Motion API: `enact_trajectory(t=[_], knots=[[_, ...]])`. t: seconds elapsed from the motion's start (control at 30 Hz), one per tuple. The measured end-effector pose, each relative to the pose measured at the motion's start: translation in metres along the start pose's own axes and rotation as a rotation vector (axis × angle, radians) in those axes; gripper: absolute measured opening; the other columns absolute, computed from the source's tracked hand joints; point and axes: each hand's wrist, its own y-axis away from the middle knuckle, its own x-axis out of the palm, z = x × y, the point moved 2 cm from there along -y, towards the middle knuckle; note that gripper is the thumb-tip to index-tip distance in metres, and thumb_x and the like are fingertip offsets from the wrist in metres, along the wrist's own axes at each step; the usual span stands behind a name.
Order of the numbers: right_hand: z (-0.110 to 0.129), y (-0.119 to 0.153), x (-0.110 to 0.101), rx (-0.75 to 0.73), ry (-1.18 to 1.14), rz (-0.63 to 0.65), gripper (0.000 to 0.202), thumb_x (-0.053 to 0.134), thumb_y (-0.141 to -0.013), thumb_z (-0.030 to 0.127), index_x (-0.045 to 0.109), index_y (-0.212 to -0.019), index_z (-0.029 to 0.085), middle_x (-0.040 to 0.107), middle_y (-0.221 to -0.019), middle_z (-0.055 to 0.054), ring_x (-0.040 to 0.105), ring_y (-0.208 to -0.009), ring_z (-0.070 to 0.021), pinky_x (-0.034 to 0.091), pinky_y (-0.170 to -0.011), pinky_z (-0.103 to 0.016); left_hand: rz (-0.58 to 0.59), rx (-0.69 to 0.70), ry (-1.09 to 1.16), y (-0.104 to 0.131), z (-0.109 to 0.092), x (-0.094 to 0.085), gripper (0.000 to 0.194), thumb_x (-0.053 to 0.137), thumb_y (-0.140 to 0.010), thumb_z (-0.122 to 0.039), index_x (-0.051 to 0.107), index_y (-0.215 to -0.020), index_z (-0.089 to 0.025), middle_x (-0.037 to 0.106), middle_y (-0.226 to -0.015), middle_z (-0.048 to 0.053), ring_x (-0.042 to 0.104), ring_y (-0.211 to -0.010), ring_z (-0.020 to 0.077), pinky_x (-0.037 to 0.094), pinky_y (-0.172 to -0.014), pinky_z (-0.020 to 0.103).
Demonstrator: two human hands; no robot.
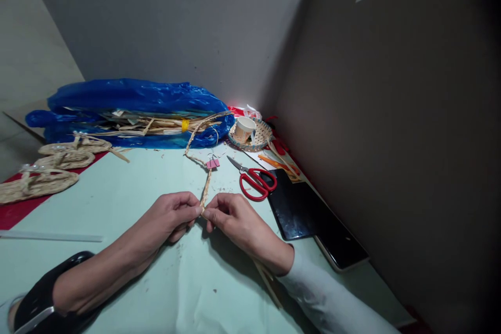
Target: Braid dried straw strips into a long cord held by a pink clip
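A braid of dry plant fibre (206, 188) runs from my fingers up to a pink binder clip (213, 163), then bends on toward the blue bag. My left hand (174, 214) pinches the braid's near end between thumb and forefinger. Close against it, my right hand (230, 216) pinches the same end from the other side. Loose strands (268, 284) come out below my right wrist and lie toward the table's front. Red-handled scissors (256, 180) lie to the right of the clip, blades partly apart.
A blue plastic bag (136, 94) with fibre bundles lies along the back wall. Woven sandals (39, 182) stand at the left, above a pale flat strip (50, 236). At the right are a cup (245, 128) in a woven basket (265, 133) and dark flat devices (293, 209).
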Motion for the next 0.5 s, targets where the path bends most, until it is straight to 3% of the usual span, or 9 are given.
enact_trajectory(t=[0.27, 0.37, 0.5], knots=[[0.024, 0.014, -0.011, -0.097, 0.426, -0.135, 0.016, 0.058, -0.089, 0.014, 0.066, -0.075, 0.015, 0.064, -0.066, 0.0, 0.049, -0.061, -0.0111, 0.029, -0.059, -0.025, -0.1, -0.028, -0.06, -0.004, 0.002, 0.001, 0.024, 0.067, -0.065, -0.038, 0.053, -0.06, -0.02, 0.041, -0.047, -0.01, 0.025, -0.044, 0.0068, 0.013, -0.044, 0.025], [0.026, 0.018, -0.005, -0.141, 0.521, -0.135, 0.017, 0.057, -0.091, 0.018, 0.064, -0.076, 0.015, 0.064, -0.067, -0.001, 0.051, -0.061, -0.0119, 0.027, -0.057, -0.027, -0.142, 0.008, -0.083, -0.006, 0.006, 0.002, 0.019, 0.065, -0.064, -0.033, 0.052, -0.058, -0.02, 0.04, -0.047, -0.01, 0.027, -0.047, 0.0076, 0.016, -0.045, 0.024], [0.025, 0.024, 0.011, -0.321, 0.689, -0.092, 0.015, 0.051, -0.091, 0.016, 0.062, -0.08, 0.016, 0.065, -0.074, -0.004, 0.051, -0.062, -0.014, 0.027, -0.059, -0.03, -0.157, 0.034, -0.094, -0.006, 0.01, 0.003, 0.017, 0.065, -0.064, -0.032, 0.055, -0.059, -0.018, 0.05, -0.052, -0.006, 0.037, -0.054, 0.0096, 0.025, -0.05, 0.022]])
